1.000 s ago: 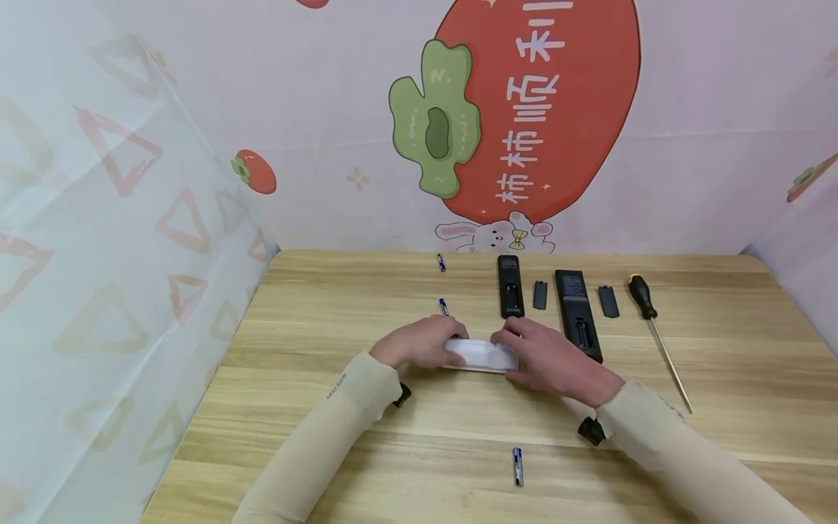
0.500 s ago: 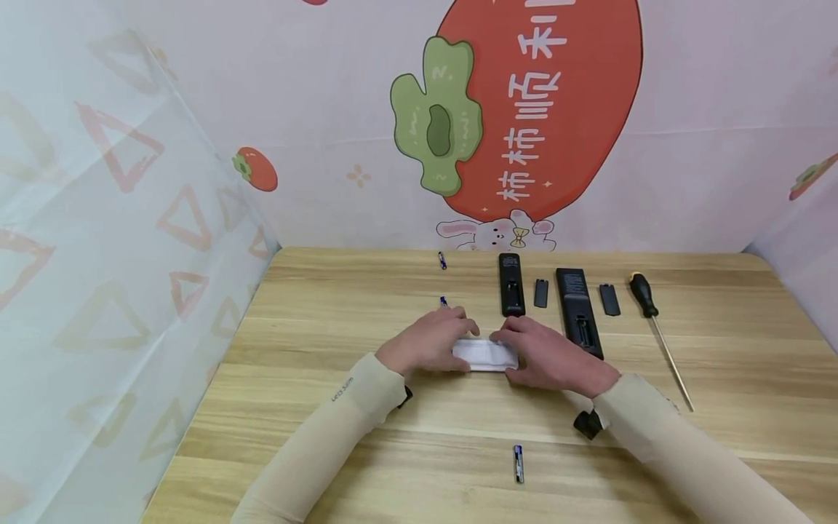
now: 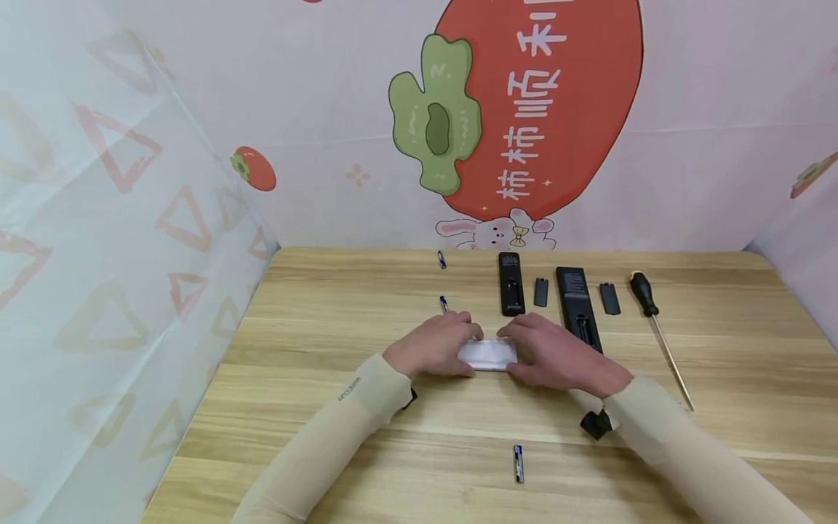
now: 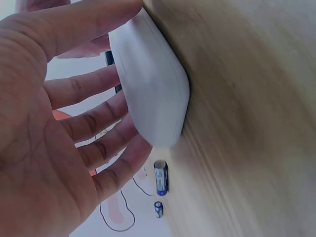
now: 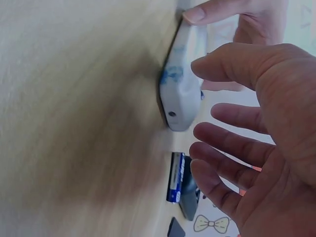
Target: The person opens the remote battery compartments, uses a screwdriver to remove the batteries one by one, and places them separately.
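Observation:
A long white remote control (image 3: 487,354) lies flat on the wooden table between both hands. My left hand (image 3: 433,347) grips its left end, with the thumb along the near edge and the fingertips at the far side (image 4: 153,84). Around the right end my right hand (image 3: 556,354) stands loosely spread. In the right wrist view its fingers (image 5: 232,143) are apart from the remote, and the thumb tip is close by the edge. That end bears a small dark hole and a blue mark.
Behind the hands lie two black remotes (image 3: 510,280) (image 3: 574,295) with bare battery bays, two black covers (image 3: 540,292) (image 3: 609,299), and a screwdriver (image 3: 644,295) at right. Blue batteries (image 3: 441,260) (image 3: 444,303) lie at the back, another (image 3: 519,463) in front. The right wrist view shows a battery (image 5: 176,177) beyond the remote.
My left hand has slid a little to the right along the white remote. My right hand has shifted slightly right and loosened from its end.

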Demonstrator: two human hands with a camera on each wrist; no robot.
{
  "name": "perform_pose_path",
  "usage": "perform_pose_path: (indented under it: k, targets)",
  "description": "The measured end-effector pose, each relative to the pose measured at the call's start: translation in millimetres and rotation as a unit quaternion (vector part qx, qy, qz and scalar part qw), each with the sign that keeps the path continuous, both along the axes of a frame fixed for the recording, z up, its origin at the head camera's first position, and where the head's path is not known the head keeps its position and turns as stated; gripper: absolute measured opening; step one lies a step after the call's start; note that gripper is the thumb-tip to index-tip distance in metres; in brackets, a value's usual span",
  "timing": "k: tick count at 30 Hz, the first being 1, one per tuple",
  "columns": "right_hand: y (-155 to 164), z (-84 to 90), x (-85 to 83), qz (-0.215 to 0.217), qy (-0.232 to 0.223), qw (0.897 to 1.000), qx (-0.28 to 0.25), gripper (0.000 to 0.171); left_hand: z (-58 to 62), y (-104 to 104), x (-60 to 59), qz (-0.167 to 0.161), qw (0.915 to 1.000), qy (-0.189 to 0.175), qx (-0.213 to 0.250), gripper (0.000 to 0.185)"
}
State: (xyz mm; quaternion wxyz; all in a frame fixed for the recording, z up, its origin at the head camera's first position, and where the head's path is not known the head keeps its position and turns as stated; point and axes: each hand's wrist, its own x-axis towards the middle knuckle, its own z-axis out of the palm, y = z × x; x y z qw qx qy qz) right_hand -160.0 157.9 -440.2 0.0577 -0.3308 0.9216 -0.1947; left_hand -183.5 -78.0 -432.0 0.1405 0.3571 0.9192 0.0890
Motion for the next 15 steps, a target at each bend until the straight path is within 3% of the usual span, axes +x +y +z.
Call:
perform_pose_path:
  k: [7, 15]
  targets:
    - [8.1, 3.6, 0.9, -0.02, -0.007, 1.0, 0.002, 0.047, 0.0, 13.4, -0.3, -0.004, 0.9999, 0.0, -0.013, 0.055]
    - [20.1, 9.3, 0.5, -0.019, 0.011, 1.0, -0.006, 0.048, -4.3, 21.5, -3.3, -0.016, 0.999, 0.024, -0.034, 0.049]
